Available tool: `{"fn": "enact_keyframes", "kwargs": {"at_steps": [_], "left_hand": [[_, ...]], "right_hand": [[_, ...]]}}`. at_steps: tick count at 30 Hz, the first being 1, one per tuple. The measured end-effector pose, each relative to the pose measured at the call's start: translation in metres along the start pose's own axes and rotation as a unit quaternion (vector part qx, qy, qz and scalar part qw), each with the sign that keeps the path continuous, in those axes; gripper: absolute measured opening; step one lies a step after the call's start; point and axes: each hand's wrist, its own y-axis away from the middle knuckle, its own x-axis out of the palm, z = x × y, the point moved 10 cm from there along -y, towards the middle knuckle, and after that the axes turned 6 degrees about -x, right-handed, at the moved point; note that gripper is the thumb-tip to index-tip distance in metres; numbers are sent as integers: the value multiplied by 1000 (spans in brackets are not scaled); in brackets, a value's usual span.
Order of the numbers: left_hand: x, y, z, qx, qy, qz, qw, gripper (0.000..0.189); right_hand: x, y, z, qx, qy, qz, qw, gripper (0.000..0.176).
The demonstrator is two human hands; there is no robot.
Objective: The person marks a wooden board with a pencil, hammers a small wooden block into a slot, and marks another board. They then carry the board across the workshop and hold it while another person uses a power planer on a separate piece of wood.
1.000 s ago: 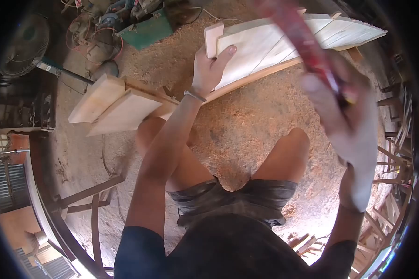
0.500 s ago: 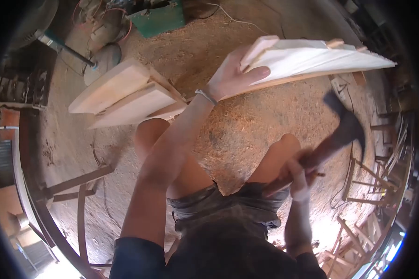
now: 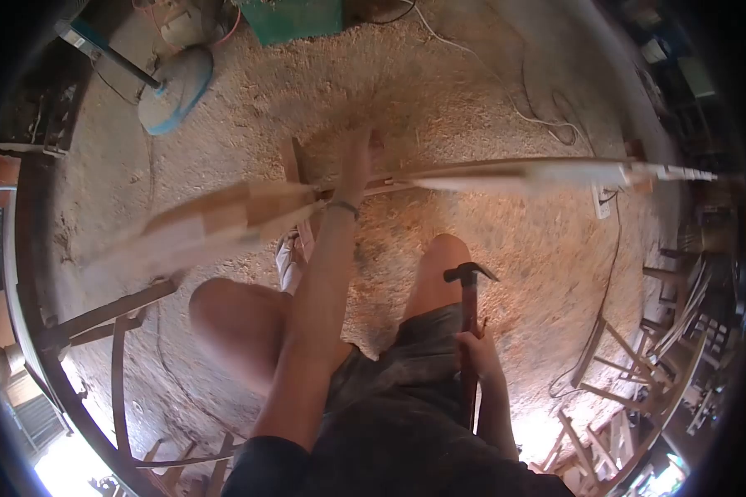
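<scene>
A long pale wooden assembly stretches across the view in front of my knees, blurred by motion. Its boarded left part lies low, and its right part shows almost edge-on. My left hand reaches to the middle of it and grips it there, though the fingers are smeared. Beside my right thigh, my right hand is closed round the handle of a claw hammer. The hammer stands head up, its claw pointing right. A small thin item, too small to name, sticks up by the right fingers.
Shavings cover the dirt floor. A fan base and a green container stand at the back. A power strip with a cord lies at right. Wooden frames and loose sticks stand on both sides.
The wooden assembly has turned from showing its right face to nearly edge-on, and its left end has dropped. My left hand has shifted left to its middle. The hammer has swung upright toward my thigh.
</scene>
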Motion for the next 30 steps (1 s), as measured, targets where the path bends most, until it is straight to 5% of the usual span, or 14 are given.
{"fn": "enact_keyframes", "kwargs": {"at_steps": [2,3,6,9,18,21,22,25,30], "left_hand": [[-29,-3,-1,50,-100,-76,991,36],[-41,-4,-2,71,-152,-113,979,34],[-83,-28,29,58,-59,-205,975,27],[-62,-20,1,57,-47,-199,977,26],[46,-4,-119,151,-11,23,988,27],[77,15,-141,181,-6,90,979,29],[86,23,-151,203,-18,110,973,32],[105,44,-162,237,-48,165,956,45],[115,51,-130,177,-32,233,956,73]], "right_hand": [[9,-18,9,32,20,71,997,17],[2,-42,8,-32,91,67,993,15],[4,-100,9,-115,240,88,960,18],[33,-112,52,-15,285,134,949,22],[82,-121,40,-19,357,154,921,30],[106,-120,38,-107,364,181,907,32],[117,-107,46,-19,321,200,926,36],[145,-105,64,-280,402,133,862,38],[188,-110,88,-344,312,134,876,39]]}}
